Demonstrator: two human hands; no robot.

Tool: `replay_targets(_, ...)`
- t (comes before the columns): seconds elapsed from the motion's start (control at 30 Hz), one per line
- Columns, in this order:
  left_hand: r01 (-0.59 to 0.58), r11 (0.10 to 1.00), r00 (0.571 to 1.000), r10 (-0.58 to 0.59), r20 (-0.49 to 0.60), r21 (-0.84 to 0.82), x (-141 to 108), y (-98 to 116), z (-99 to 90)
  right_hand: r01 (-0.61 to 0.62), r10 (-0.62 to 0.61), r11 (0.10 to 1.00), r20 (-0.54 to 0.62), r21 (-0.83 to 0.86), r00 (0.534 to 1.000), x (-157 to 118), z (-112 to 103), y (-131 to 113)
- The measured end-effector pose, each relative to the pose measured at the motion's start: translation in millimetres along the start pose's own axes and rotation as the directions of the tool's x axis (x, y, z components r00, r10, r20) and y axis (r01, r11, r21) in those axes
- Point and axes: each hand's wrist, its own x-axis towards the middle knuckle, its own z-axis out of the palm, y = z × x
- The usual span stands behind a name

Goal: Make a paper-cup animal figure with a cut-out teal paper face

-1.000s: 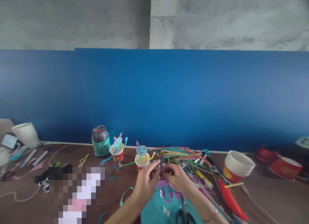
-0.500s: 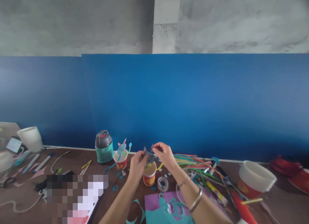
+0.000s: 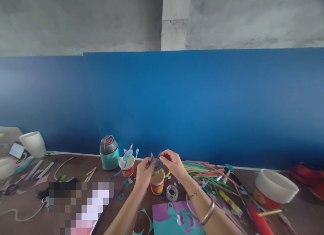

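My left hand (image 3: 143, 174) pinches the edge of a blue paper cat face (image 3: 158, 165), held just above a red-and-white paper cup (image 3: 157, 189). Between the thumb and fingers of my right hand (image 3: 175, 163) is a small pointed paper ear (image 3: 160, 154), touching the top right of the face. A matching ear stands at the face's top left. Yellow strips come out by the cup's rim. To the left stands another paper cup (image 3: 128, 171) bearing a similar cat face (image 3: 128, 155) with pink ears. A tape roll (image 3: 172, 192) lies beside the nearer cup.
A teal lidded flask (image 3: 109, 157) stands at the back. Coloured pipe cleaners (image 3: 199, 167) are heaped on the right, near stacked paper cups (image 3: 274, 186). Cut purple and teal sheets (image 3: 164, 225) lie in front. Markers (image 3: 47, 169), cables and paper scraps are on the left.
My right hand has brought the ear leftward against the top of the cat face. My left hand keeps holding the face over the cup. The view has shifted slightly.
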Motion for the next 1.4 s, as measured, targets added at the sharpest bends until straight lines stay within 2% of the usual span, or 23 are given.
replay_targets(0.47,0.045,0.998,0.999,-0.045,0.005,-0.045,-3,4,1.5,-0.014,0.014,0.999,0.002,0.039,1.000,-3,1,-1)
replay_targets(0.8,0.029,0.998,0.999,-0.029,-0.016,-0.053,-4,5,1.8,-0.022,0.021,0.996,0.015,0.082,1.000,-3,5,2)
replay_targets(0.97,0.048,0.997,0.999,-0.049,-0.002,-0.061,-5,3,2.2,0.061,-0.061,0.998,-0.006,-0.003,0.998,-6,6,-3)
replay_targets(1.1,0.016,0.997,1.000,-0.017,-0.008,-0.071,-4,2,2.4,0.115,-0.117,0.992,-0.032,-0.056,0.993,-9,7,-5)
replay_targets(1.27,-0.018,0.996,0.999,0.014,-0.048,-0.086,-5,6,3.4,0.048,-0.054,0.995,-0.055,-0.092,0.997,-8,5,-6)
replay_targets(1.4,-0.028,0.995,0.999,0.024,-0.039,-0.100,-7,8,4.6,0.016,-0.018,0.990,-0.017,-0.142,1.000,-7,2,-11)
